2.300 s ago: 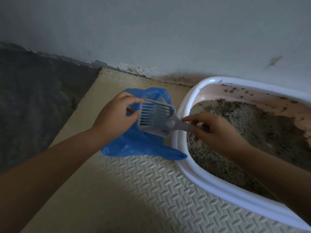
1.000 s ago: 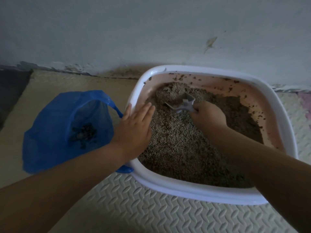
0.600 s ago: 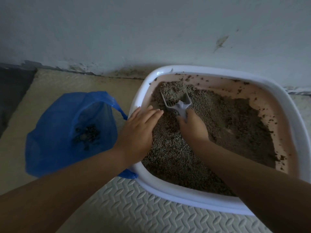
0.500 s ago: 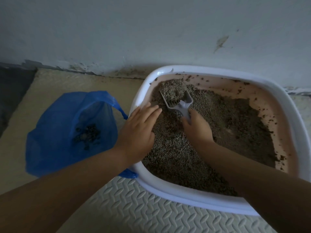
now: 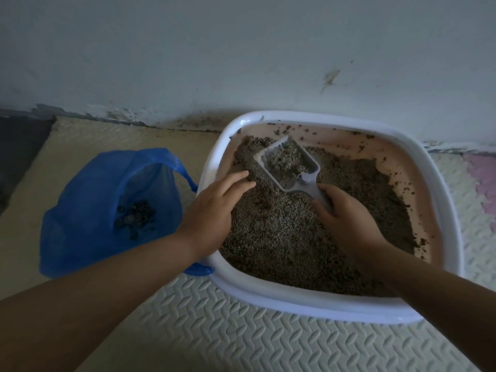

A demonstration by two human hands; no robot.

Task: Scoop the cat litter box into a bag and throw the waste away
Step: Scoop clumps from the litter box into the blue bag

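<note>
A white-rimmed litter box (image 5: 440, 183) with a pink inside holds grey-brown litter (image 5: 281, 237). My right hand (image 5: 346, 218) grips the handle of a grey slotted scoop (image 5: 288, 163), whose head is raised over the far left of the litter and is full of litter. My left hand (image 5: 214, 208) rests flat on the box's left rim with its fingers spread over the litter, holding nothing. A blue plastic bag (image 5: 88, 210) stands open on the mat left of the box, with dark clumps (image 5: 135, 218) at its bottom.
The box sits against a pale wall (image 5: 241, 49). A cream textured foam mat (image 5: 214, 331) covers the floor in front, with a pink patch (image 5: 483, 181) at right and a dark floor strip (image 5: 18, 146) at far left.
The scoop left the bag's mouth and went into the box, dug through the far-left litter and has now lifted with a load. My left hand moved from the bag to the box rim.
</note>
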